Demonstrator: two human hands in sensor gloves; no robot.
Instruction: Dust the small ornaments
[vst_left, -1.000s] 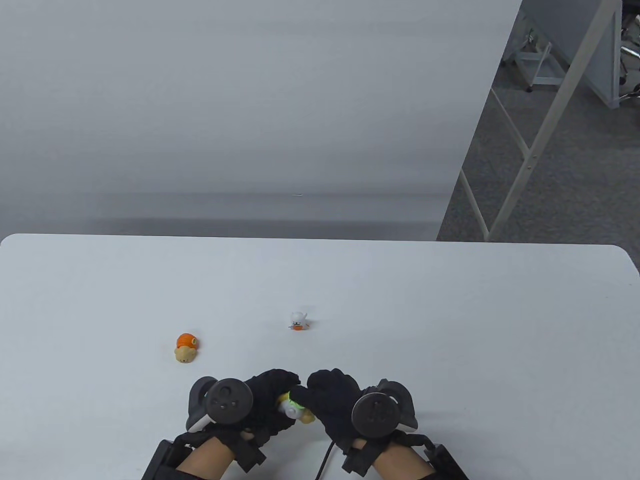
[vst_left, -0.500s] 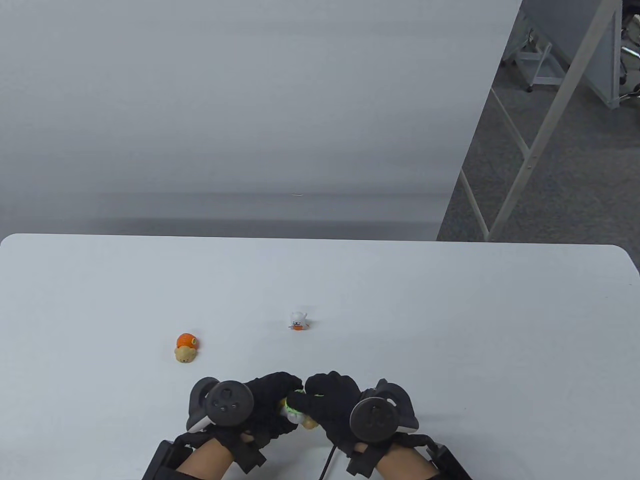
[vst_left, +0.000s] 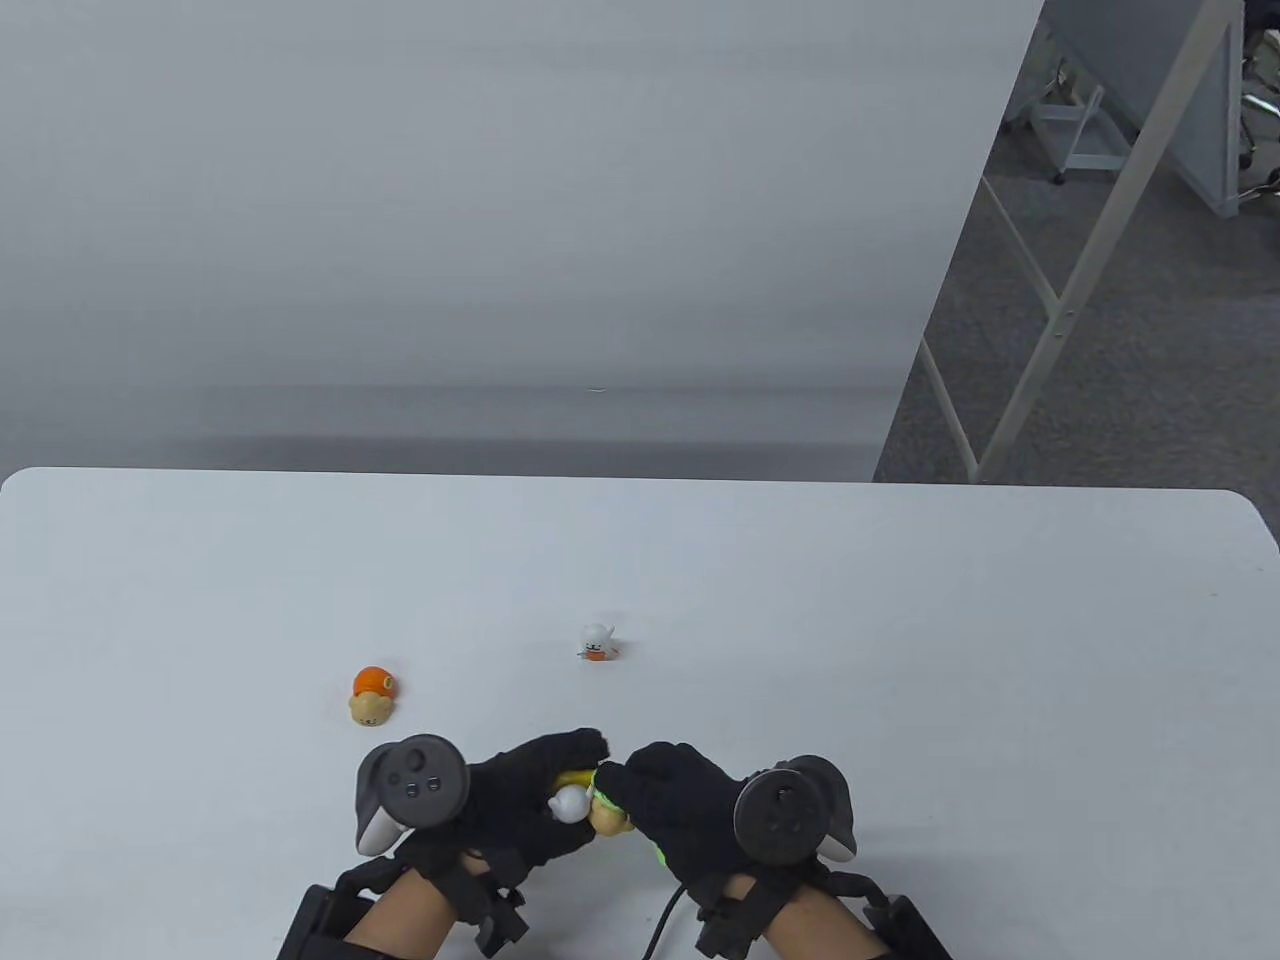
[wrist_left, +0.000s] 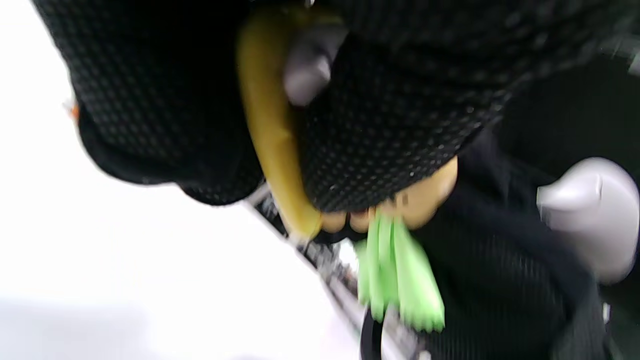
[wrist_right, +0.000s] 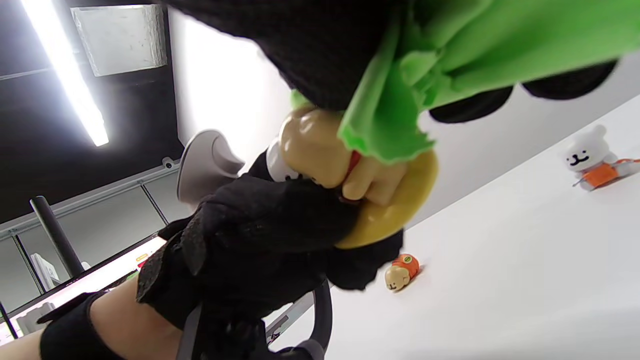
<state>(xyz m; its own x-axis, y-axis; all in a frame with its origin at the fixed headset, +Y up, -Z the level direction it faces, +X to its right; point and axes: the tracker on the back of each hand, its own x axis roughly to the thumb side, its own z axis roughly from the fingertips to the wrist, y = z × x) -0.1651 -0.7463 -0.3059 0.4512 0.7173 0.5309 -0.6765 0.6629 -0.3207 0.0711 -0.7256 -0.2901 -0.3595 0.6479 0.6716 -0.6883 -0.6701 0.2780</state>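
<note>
My left hand (vst_left: 530, 805) grips a small ornament (vst_left: 580, 800) with a white head, tan body and yellow base, just above the table's near edge. It also shows in the right wrist view (wrist_right: 320, 150) and the left wrist view (wrist_left: 272, 130). My right hand (vst_left: 670, 800) holds a green cloth (wrist_right: 425, 65) and presses it against the ornament; the cloth also shows in the left wrist view (wrist_left: 400, 280). An orange and tan ornament (vst_left: 372, 694) lies on the table to the left. A white and orange ornament (vst_left: 596, 642) stands at the middle.
The white table (vst_left: 900, 650) ends at a far edge with a grey wall behind it. White metal frame legs (vst_left: 1060, 300) stand on the grey floor beyond the table's far right corner. A black cable (vst_left: 660, 915) hangs near my right wrist.
My left hand has turned the held ornament so its white head now faces up. My right hand has shifted slightly right with the cloth. The two ornaments on the table have not moved.
</note>
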